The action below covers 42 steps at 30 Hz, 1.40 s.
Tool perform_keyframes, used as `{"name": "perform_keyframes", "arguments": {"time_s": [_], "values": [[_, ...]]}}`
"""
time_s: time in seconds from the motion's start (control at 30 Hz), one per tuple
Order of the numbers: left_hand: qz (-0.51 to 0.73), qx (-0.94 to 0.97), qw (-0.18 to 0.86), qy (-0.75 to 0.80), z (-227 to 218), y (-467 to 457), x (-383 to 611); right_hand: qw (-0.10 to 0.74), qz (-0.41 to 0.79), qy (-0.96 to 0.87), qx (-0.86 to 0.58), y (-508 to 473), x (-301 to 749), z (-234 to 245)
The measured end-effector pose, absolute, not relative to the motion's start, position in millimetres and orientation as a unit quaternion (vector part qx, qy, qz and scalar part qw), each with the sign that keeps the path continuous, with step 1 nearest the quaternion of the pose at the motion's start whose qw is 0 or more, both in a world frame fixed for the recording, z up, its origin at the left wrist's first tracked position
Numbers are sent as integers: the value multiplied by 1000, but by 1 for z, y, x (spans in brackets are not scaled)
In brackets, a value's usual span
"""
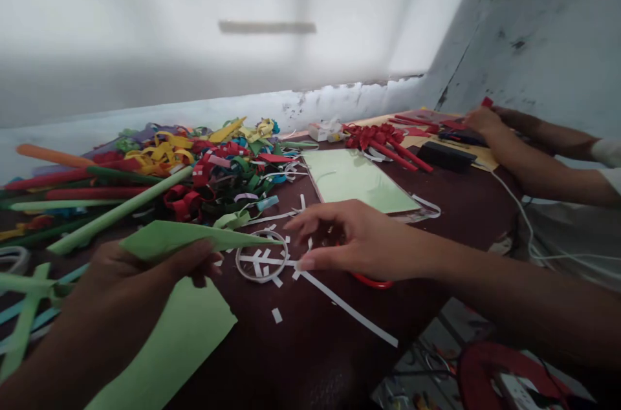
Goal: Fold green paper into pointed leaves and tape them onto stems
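Note:
My left hand [140, 287] is closed on a light green paper sheet [179, 238], pinched between thumb and fingers. The sheet is bent, with one part pointing right and another hanging below the hand. My right hand [349, 235] is held over the table with thumb and fingers apart, just right of a roll of tape [262, 256] lying flat. Beneath its wrist shows a red loop [373, 282], mostly hidden by the hand. Small white strips [277, 315] lie in and around the roll, and one long white strip [349, 310] runs toward the front right.
Colourful paper chains and rolled tubes [121, 222] are heaped at the left. Behind my right hand lies a stack of light green sheets [359, 180], with red paper flowers [373, 138] beyond. Another person's hands [485, 119] hold something red at the right. A cable [524, 209] hangs at the table's right edge.

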<state>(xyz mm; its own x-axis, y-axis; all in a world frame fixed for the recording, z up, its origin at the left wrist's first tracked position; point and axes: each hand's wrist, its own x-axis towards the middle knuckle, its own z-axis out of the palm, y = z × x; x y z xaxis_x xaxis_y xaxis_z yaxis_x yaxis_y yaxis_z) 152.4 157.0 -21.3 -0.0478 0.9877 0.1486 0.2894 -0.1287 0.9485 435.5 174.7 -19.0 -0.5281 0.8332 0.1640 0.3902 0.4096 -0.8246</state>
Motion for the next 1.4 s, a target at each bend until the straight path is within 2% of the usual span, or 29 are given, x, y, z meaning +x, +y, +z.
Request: {"name": "perform_keyframes", "arguments": {"time_s": [0.1, 0.17, 0.23, 0.3, 0.37, 0.53, 0.6, 0.67, 0.77, 0.87, 0.97, 1.1, 1.27, 1.4], "values": [[474, 606, 320, 552, -16, 150, 164, 334, 521, -715, -325, 191, 396, -16], [483, 585, 336, 559, -17, 150, 162, 342, 551, -694, -314, 204, 381, -13], [515, 560, 378, 527, -20, 152, 156, 339, 485, -741, -318, 216, 376, -7], [542, 544, 423, 480, -23, 155, 150, 326, 350, -821, -312, 223, 376, 1], [521, 570, 426, 471, -24, 157, 150, 300, 253, -882, -261, 225, 376, 11], [444, 659, 332, 509, -18, 154, 159, 241, 208, -944, -91, 219, 358, 34], [448, 659, 335, 503, -14, 152, 158, 226, 202, -950, -73, 217, 352, 42], [460, 645, 348, 500, -12, 151, 153, 254, 222, -936, -94, 216, 352, 43], [500, 593, 378, 505, -11, 153, 141, 286, 274, -900, -183, 217, 365, 27], [541, 532, 424, 495, -13, 157, 133, 150, 306, -916, -210, 220, 381, -10], [560, 496, 459, 479, -16, 160, 133, 122, 287, -931, -189, 221, 390, -45], [579, 470, 461, 480, -19, 159, 138, 149, 271, -933, -183, 218, 393, -48], [610, 415, 429, 520, -22, 163, 138, 207, 219, -936, -184, 211, 401, -5], [598, 396, 447, 534, -26, 167, 138, 266, 232, -919, -179, 205, 397, 13]]}}
